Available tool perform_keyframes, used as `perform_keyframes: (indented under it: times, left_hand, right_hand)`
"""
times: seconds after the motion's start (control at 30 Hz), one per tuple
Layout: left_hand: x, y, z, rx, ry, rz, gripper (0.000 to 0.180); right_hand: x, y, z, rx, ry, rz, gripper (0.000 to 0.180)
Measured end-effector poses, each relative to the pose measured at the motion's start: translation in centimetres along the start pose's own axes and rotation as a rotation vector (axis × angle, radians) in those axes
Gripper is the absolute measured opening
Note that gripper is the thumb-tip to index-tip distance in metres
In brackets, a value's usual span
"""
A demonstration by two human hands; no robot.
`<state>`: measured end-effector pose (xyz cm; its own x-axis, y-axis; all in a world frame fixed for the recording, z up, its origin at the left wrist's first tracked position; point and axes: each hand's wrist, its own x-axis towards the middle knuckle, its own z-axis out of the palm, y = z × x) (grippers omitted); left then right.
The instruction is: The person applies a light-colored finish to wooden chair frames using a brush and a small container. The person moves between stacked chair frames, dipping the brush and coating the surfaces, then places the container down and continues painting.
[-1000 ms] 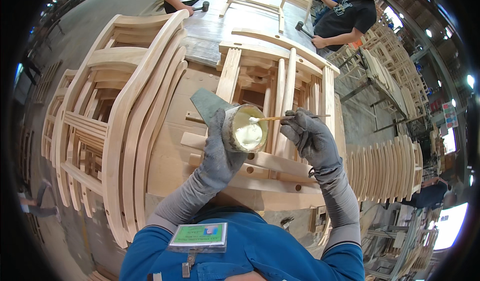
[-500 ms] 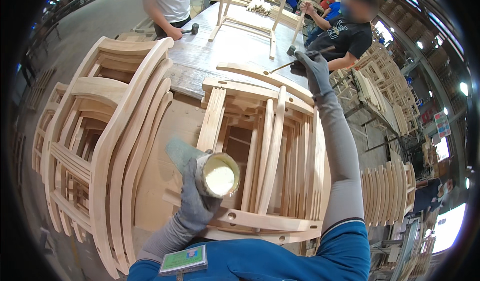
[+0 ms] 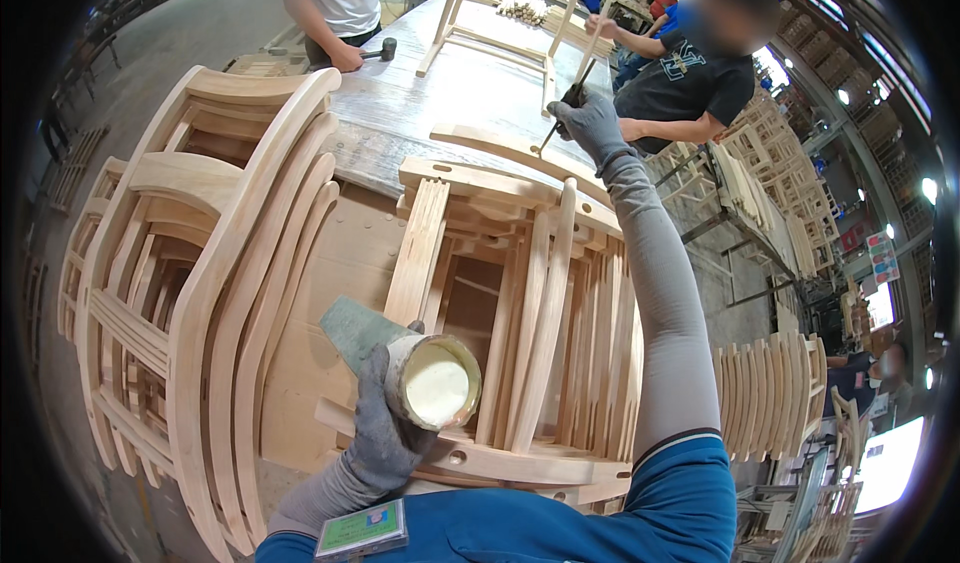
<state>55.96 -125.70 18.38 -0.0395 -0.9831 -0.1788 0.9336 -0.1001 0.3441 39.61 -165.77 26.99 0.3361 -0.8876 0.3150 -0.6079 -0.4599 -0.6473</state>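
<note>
My left hand point(image 3: 385, 428), in a grey glove, is wrapped around a cup point(image 3: 408, 375) of pale cream liquid point(image 3: 438, 383). A flat grey-green piece point(image 3: 360, 323) juts out beside the cup; what holds it is hidden. Stretched forward, my gloved right hand point(image 3: 597, 128) is closed on a thin stick point(image 3: 550, 139). Its lower end meets or hovers just over a hole in a curved wooden rail point(image 3: 480, 144); contact is hard to tell. Beneath the cup and rail lies a stack of wooden frame parts point(image 3: 545, 343).
Stacked chair frames point(image 3: 215, 263) stand at the left. Beyond is a table point(image 3: 400, 113) bearing a partly assembled wooden frame point(image 3: 495, 51). One co-worker's hand point(image 3: 348, 59) holds a black mallet point(image 3: 382, 51); another person point(image 3: 690, 83) stands right, gripping a wooden leg.
My right hand has shifted left and slightly away, turning the stick more upright near the rail's hole. The cup in my left hand has come a little nearer to me.
</note>
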Motion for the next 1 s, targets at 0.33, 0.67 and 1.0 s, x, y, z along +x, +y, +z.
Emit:
perform_keyframes:
  times: [0.33, 0.67, 1.0]
  left_hand:
    - [0.3, 0.1, 1.6, 0.003, 0.190, -0.021, 0.059]
    - [-0.3, -0.7, 1.9, 0.285, 0.067, 0.187, 0.057]
    - [-1.4, 0.2, 3.3, 0.065, 0.049, 0.199, 0.054]
  right_hand:
    - [-0.4, -0.6, 0.3, -0.051, -0.030, -0.064, 0.031]
    - [-1.8, 0.1, -2.3, 0.055, -0.022, -0.089, 0.023]
    - [-22.1, -14.1, -7.3, 0.754, -0.288, -0.098, 0.015]
